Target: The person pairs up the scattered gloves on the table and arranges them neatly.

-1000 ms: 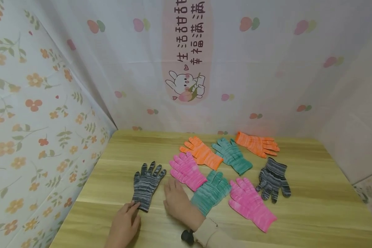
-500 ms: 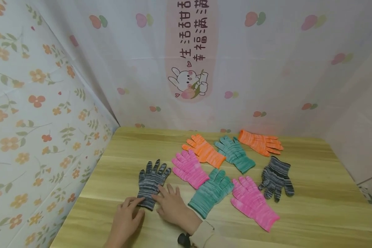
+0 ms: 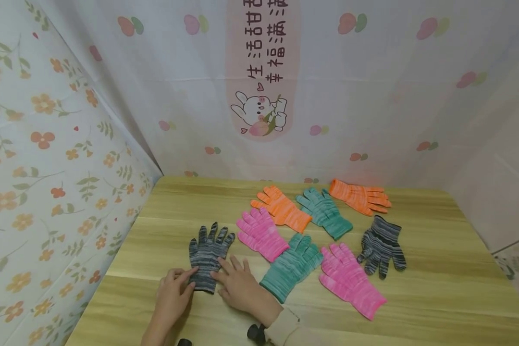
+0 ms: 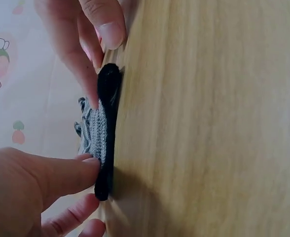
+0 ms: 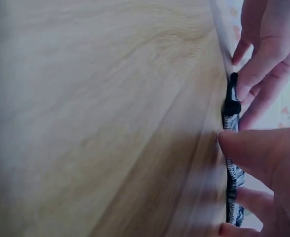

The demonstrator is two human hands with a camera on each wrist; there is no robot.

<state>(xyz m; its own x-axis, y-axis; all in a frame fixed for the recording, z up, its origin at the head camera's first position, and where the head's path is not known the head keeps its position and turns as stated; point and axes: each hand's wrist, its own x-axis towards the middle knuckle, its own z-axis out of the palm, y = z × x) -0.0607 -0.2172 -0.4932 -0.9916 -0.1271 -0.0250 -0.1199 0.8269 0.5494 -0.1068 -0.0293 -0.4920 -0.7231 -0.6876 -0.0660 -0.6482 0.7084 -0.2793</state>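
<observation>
A black-and-grey striped knit glove (image 3: 209, 252) lies flat on the table, fingers pointing to the back. My left hand (image 3: 173, 294) is at the left side of its cuff, with a fingertip on the fabric and the thumb at the edge. From the right, my right hand (image 3: 242, 290) rests spread fingertips on the glove's lower right side. In the left wrist view, the dark cuff opening (image 4: 108, 128) faces the camera between both hands. The right wrist view shows the same glove (image 5: 231, 168) edge-on, low on the wood, partly hidden by fingers.
Right of my hands lie two pink gloves (image 3: 261, 234) (image 3: 350, 281), two green gloves (image 3: 291, 266) (image 3: 324, 214), two orange gloves (image 3: 281, 209) (image 3: 360, 197) and another striped glove (image 3: 382, 247). Some overlap. A patterned curtain (image 3: 190, 96) hangs behind the wooden table (image 3: 147, 250).
My right hand has moved left from beside the pink and green gloves onto the striped glove. My left fingers have shifted slightly up along its cuff. The other gloves have stayed put.
</observation>
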